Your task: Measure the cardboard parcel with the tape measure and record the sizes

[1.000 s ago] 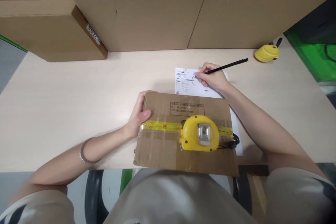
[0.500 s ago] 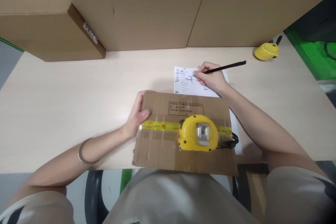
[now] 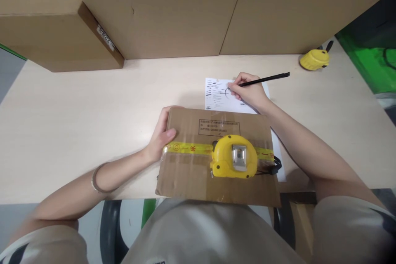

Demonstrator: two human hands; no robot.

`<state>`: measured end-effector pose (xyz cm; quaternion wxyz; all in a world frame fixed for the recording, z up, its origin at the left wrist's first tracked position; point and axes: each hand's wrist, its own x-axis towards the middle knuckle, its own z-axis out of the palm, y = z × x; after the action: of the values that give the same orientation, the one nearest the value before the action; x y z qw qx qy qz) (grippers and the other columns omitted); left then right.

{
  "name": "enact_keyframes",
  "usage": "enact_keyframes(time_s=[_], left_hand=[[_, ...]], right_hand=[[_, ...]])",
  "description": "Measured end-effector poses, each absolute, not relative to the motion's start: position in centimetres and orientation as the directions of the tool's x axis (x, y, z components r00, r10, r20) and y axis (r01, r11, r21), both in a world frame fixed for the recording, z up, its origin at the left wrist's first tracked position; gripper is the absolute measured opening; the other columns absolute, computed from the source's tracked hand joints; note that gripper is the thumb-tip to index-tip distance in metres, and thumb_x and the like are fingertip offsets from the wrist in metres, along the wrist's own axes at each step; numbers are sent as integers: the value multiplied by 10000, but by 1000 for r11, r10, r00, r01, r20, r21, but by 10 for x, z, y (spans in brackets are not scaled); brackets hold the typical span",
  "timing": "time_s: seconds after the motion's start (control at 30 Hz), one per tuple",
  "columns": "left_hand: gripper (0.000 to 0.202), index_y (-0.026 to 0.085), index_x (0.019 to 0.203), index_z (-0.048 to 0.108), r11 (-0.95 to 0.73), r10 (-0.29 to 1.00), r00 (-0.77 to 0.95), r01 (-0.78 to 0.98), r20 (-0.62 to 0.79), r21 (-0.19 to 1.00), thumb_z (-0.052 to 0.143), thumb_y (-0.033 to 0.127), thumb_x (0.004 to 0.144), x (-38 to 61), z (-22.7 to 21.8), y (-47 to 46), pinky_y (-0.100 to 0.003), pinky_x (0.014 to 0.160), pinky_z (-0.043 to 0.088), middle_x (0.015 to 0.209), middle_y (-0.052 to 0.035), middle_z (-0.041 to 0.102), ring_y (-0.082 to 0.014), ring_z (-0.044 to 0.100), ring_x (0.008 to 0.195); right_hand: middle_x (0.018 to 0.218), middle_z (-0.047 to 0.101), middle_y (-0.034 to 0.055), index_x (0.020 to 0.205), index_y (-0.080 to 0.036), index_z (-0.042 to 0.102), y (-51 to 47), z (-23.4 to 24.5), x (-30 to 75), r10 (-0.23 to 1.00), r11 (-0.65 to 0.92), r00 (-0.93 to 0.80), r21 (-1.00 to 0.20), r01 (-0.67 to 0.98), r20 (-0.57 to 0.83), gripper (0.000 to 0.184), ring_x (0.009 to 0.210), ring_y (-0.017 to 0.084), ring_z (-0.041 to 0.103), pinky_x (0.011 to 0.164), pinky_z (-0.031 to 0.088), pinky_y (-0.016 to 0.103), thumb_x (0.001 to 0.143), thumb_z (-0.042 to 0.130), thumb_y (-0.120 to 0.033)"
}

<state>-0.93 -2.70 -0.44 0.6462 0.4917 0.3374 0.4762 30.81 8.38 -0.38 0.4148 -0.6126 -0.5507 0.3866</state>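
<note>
My left hand [image 3: 162,134] grips the upper left edge of a cardboard box [image 3: 188,181], thumb on top and the other fingers hidden behind the edge. On the box lies a yellow tape measure [image 3: 225,156] with a black wrist strap, over a strip of yellow printed tape [image 3: 188,148]. Beyond the box, my right hand [image 3: 247,88] is closed around a slim black pen [image 3: 269,78]. The pen's tip end is down at a white sheet of paper [image 3: 216,103], which carries many short pen strokes and a curved line. The box covers part of the sheet.
Large cardboard boxes [image 3: 173,20] stand along the back of the table [image 3: 77,111], with a smaller box [image 3: 55,41] at the left. A second yellow tape measure [image 3: 314,60] sits at the back right. Chair armrests [image 3: 111,227] show below the near edge.
Both hands, the pen and the box stay in practically the same place. Only a very slight shift of the camera view is visible.
</note>
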Motion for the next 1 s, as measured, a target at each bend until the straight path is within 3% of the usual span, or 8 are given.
enact_keyframes(time_s=[0.33,0.67,0.9,1.0], left_hand=[[613,260,1338,609,31,937,342,-283,70,958,784,629,880,-11,-7,-26,-435,899,551,1281,-94,649,-301,647,1120],[592,266,1326,604,20,934,344,-310,92,951,801,598,879,-10,-7,-24,-407,834,567,1234,-81,661,-287,673,1079],[598,268,1317,612,34,939,336,-314,78,949,804,611,866,-10,-7,-25,-419,836,572,1226,-78,659,-294,674,1076],[591,277,1318,616,42,938,340,-306,68,951,805,607,866,-11,-8,-26,-423,841,568,1211,-74,653,-291,665,1068]], right_hand=[[591,640,-1,681,-238,504,83,-9,309,993,2,109,-915,403,50,350,462,91,471,436,335,253,818,825,-210],[606,616,0,698,-240,465,85,-12,310,983,12,161,-913,408,85,340,492,101,489,485,356,269,858,748,-145],[620,659,28,691,-231,536,85,-8,311,997,-25,77,-916,400,7,326,474,96,470,439,348,264,821,833,-196],[614,633,15,696,-240,504,85,-8,311,993,-25,118,-920,390,23,344,479,94,476,432,350,256,844,812,-198]])
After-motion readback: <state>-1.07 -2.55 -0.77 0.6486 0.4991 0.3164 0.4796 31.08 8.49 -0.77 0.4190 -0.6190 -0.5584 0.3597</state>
